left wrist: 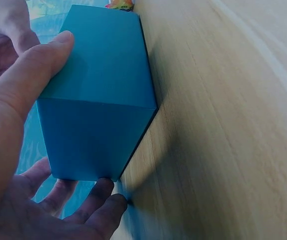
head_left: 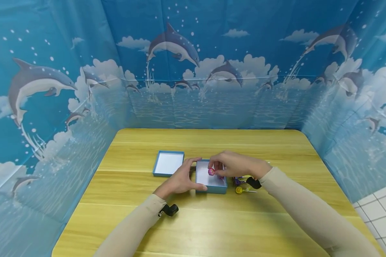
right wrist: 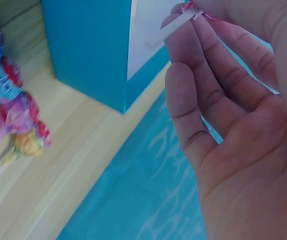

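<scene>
A blue box (head_left: 211, 189) with a white inside stands uncovered on the table. My left hand (head_left: 181, 180) holds it from the left, thumb on the front wall (left wrist: 103, 60) and fingers toward the back. Over the box, my right hand (head_left: 230, 164) pinches a lollipop (head_left: 211, 172) in a pink wrapper by thumb and fingers. Its white stick (right wrist: 172, 30) shows in the right wrist view. Something pink is partly visible inside the box under that hand; what it is I cannot tell.
Left of the box lies its lid (head_left: 169, 163), white inside facing up. To the right are several wrapped lollipops (right wrist: 19, 112), among them a yellow one (head_left: 239, 190), partly hidden by the right wrist. A dolphin-print curtain (head_left: 193, 103) hangs behind the wooden table (head_left: 206, 225).
</scene>
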The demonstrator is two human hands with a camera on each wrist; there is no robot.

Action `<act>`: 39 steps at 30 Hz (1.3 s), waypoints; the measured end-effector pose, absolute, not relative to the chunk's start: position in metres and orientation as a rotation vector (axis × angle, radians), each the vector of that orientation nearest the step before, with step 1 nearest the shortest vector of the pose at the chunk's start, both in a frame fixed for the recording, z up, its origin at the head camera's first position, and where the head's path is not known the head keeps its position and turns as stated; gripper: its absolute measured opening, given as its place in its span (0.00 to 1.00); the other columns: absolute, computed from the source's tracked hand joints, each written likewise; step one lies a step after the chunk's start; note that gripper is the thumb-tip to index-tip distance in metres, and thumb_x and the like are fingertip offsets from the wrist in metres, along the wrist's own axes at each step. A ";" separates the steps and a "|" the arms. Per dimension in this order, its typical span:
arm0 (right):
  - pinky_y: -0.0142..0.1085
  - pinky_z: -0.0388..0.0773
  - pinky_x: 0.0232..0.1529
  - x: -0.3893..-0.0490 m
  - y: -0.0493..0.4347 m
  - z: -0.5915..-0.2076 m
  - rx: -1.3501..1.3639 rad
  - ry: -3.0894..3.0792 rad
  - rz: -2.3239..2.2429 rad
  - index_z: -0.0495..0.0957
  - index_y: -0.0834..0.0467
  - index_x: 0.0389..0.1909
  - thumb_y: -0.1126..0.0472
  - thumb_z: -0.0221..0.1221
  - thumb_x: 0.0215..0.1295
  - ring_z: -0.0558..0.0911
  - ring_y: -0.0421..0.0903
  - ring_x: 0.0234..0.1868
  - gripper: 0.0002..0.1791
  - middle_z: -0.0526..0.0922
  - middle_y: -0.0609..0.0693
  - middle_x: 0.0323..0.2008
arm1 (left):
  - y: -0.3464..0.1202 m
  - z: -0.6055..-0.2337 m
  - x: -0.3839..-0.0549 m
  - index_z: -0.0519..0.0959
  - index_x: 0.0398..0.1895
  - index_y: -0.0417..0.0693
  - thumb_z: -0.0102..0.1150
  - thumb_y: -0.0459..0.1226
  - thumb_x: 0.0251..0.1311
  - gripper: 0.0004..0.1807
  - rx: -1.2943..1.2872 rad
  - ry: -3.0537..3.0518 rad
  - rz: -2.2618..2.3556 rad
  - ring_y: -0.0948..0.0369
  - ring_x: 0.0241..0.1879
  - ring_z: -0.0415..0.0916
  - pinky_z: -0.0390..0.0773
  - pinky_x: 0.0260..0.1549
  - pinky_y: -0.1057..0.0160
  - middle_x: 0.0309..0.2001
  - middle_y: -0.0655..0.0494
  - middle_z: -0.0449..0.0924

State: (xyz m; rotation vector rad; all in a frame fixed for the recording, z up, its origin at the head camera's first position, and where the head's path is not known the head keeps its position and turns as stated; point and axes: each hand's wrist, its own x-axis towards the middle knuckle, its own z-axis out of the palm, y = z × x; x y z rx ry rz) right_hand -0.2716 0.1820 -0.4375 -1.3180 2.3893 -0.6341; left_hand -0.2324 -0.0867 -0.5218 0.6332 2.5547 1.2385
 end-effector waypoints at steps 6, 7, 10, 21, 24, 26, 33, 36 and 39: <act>0.38 0.86 0.40 -0.264 0.206 -0.435 -1.336 2.465 -0.676 0.85 0.53 0.54 0.61 0.66 0.76 0.83 0.36 0.35 0.09 0.88 0.44 0.36 | -0.087 -0.520 -0.232 0.55 0.86 0.64 0.84 0.62 0.48 0.65 0.620 2.554 1.239 0.47 0.78 0.66 0.69 0.77 0.43 0.80 0.52 0.59; 0.37 0.86 0.40 -0.263 0.211 -0.436 -1.329 2.478 -0.682 0.85 0.52 0.54 0.61 0.66 0.76 0.82 0.35 0.35 0.09 0.87 0.43 0.35 | -0.087 -0.520 -0.232 0.55 0.86 0.64 0.84 0.61 0.47 0.65 0.620 2.553 1.240 0.47 0.78 0.66 0.69 0.77 0.43 0.80 0.52 0.59; 0.34 0.85 0.41 -0.259 0.226 -0.436 -1.287 2.506 -0.706 0.85 0.52 0.54 0.61 0.66 0.76 0.83 0.35 0.36 0.10 0.87 0.42 0.36 | -0.087 -0.520 -0.232 0.55 0.86 0.63 0.85 0.61 0.47 0.65 0.625 2.550 1.247 0.48 0.78 0.66 0.68 0.77 0.43 0.80 0.51 0.59; 0.32 0.84 0.41 -0.238 0.281 -0.450 -1.014 2.611 -0.758 0.85 0.52 0.58 0.59 0.68 0.75 0.85 0.34 0.40 0.14 0.90 0.42 0.41 | -0.086 -0.521 -0.232 0.55 0.86 0.62 0.84 0.60 0.48 0.65 0.620 2.557 1.241 0.48 0.79 0.65 0.67 0.78 0.43 0.81 0.51 0.58; 0.35 0.85 0.42 -0.232 0.295 -0.455 -0.996 2.641 -0.775 0.86 0.51 0.55 0.61 0.68 0.74 0.85 0.34 0.39 0.12 0.89 0.41 0.38 | -0.086 -0.521 -0.232 0.55 0.86 0.61 0.85 0.60 0.47 0.65 0.616 2.557 1.243 0.48 0.79 0.65 0.67 0.78 0.42 0.81 0.51 0.58; 0.36 0.85 0.41 -0.228 0.303 -0.460 -0.998 2.666 -0.778 0.86 0.50 0.53 0.61 0.69 0.73 0.85 0.32 0.39 0.11 0.89 0.38 0.37 | -0.086 -0.521 -0.232 0.55 0.86 0.61 0.85 0.60 0.47 0.66 0.615 2.559 1.241 0.48 0.79 0.65 0.67 0.78 0.42 0.81 0.51 0.58; 0.37 0.86 0.42 -0.219 0.330 -0.475 -0.988 2.715 -0.796 0.86 0.47 0.48 0.59 0.72 0.70 0.84 0.30 0.38 0.09 0.88 0.33 0.37 | -0.087 -0.522 -0.233 0.55 0.86 0.61 0.84 0.62 0.47 0.66 0.621 2.563 1.238 0.48 0.79 0.65 0.68 0.77 0.42 0.81 0.52 0.58; 0.36 0.85 0.42 -0.216 0.339 -0.478 -0.969 2.730 -0.787 0.87 0.47 0.47 0.59 0.73 0.69 0.84 0.30 0.37 0.08 0.89 0.35 0.36 | -0.087 -0.523 -0.233 0.55 0.87 0.61 0.84 0.62 0.47 0.66 0.621 2.564 1.232 0.48 0.79 0.65 0.68 0.77 0.42 0.81 0.52 0.58; 0.36 0.86 0.42 -0.213 0.347 -0.481 -0.954 2.735 -0.771 0.87 0.46 0.46 0.60 0.73 0.68 0.84 0.30 0.37 0.09 0.89 0.36 0.36 | -0.088 -0.522 -0.233 0.55 0.87 0.61 0.84 0.61 0.48 0.65 0.620 2.565 1.229 0.48 0.79 0.64 0.67 0.77 0.41 0.82 0.51 0.58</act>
